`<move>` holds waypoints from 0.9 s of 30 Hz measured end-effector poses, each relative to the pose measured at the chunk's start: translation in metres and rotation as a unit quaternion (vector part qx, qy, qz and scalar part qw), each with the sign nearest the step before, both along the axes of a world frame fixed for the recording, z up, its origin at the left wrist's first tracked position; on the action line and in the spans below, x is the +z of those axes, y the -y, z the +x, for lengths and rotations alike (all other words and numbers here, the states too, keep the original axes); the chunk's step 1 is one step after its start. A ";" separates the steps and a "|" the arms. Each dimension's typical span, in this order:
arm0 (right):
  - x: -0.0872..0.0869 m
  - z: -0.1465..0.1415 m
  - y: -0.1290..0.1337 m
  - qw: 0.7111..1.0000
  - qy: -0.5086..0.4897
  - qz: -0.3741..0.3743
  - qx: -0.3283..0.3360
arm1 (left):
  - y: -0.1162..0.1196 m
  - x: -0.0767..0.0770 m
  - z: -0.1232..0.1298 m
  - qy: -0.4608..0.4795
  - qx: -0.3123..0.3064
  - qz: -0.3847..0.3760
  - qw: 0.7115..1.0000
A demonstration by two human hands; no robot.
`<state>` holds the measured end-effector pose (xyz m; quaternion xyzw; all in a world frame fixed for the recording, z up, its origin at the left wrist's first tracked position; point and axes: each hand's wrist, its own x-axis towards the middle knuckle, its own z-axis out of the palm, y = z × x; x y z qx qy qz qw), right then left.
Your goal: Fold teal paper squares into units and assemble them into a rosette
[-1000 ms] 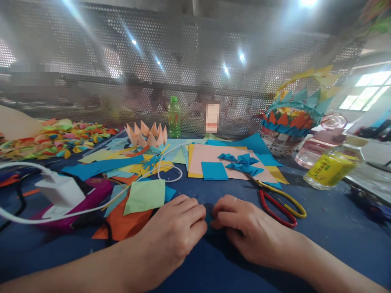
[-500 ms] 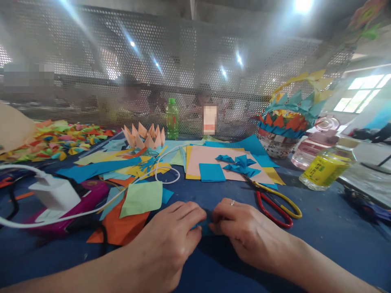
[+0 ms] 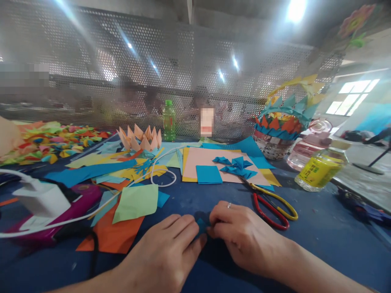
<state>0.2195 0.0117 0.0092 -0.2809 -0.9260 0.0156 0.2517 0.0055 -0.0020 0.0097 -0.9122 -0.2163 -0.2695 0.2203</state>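
Between my hands, low over the blue tabletop, is a small piece of blue paper (image 3: 200,226), mostly covered by fingers. My left hand (image 3: 175,244) pinches its left side between thumb and fingers. On the other side, my right hand (image 3: 236,228), with a ring on one finger, has its fingertips closed at the paper's right edge. Beyond them lie a blue paper square (image 3: 209,174) and several folded blue paper pieces (image 3: 240,165) on a stack of pink and yellow sheets (image 3: 195,156). Scissors (image 3: 275,207) with red and yellow handles rest right of my right hand.
At left are a purple power strip (image 3: 87,197) with a white charger (image 3: 41,199) and cable, paper scraps (image 3: 136,199), and a heap of folded pieces (image 3: 55,142). A peach paper ring (image 3: 140,140) and green bottle (image 3: 169,122) stand behind; a paper basket (image 3: 276,134) and yellow-labelled bottle (image 3: 320,169) are right.
My left hand has shifted slightly left and down, and a corner of the blue paper now shows between the hands. The view has turned a little to the right.
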 end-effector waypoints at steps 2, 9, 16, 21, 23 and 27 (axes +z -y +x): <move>0.000 0.000 0.000 1.000 -0.001 -0.001 0.001 | 0.001 0.000 0.002 0.011 -0.007 0.013 1.000; 0.002 0.000 0.001 1.000 0.000 0.005 -0.004 | 0.013 0.003 0.004 -0.033 0.051 -0.048 0.997; 0.000 -0.001 0.002 0.999 0.037 0.021 -0.020 | -0.003 -0.011 -0.001 -0.024 -0.023 -0.078 0.996; 0.000 -0.002 0.003 0.996 0.055 0.061 -0.039 | -0.004 -0.014 0.001 -0.004 -0.010 -0.042 0.999; 0.000 -0.003 0.004 0.997 0.038 0.062 -0.029 | -0.003 -0.014 0.002 -0.007 -0.004 -0.045 0.999; 0.001 -0.005 0.005 0.998 0.050 0.043 -0.004 | -0.003 -0.015 0.001 -0.013 -0.008 -0.079 0.997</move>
